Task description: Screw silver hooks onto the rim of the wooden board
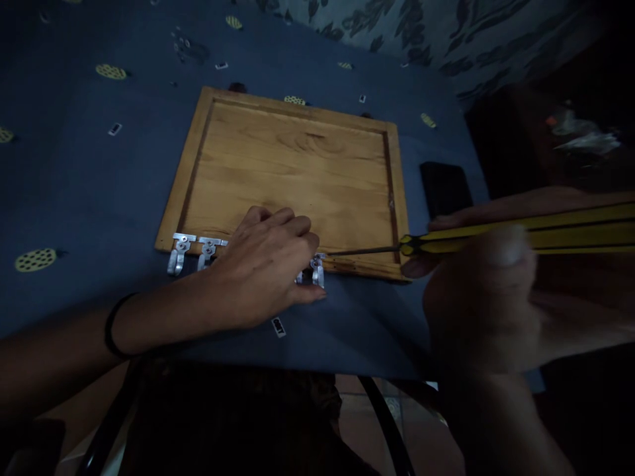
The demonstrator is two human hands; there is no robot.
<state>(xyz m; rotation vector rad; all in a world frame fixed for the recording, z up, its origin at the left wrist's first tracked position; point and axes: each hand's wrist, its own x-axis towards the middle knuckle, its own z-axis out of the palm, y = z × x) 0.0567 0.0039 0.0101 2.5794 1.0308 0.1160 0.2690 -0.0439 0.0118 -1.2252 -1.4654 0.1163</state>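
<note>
A metal hook rail with silver hooks lies along the near edge of a framed wooden board. My left hand presses over the middle of the rail, its fingers curled down and its thumb beside the right-end hook; the part underneath is hidden. My right hand, somewhat blurred, is closed around the yellow handle of a screwdriver. The screwdriver lies almost level, and its thin shaft points left. Its tip appears at the rail's right end, by that hook; whether it touches I cannot tell.
The board rests on a table with a dark blue patterned cloth. To its right is a flat black object. Small metal pieces lie at the back left. A crumpled clear plastic bag is at the far right.
</note>
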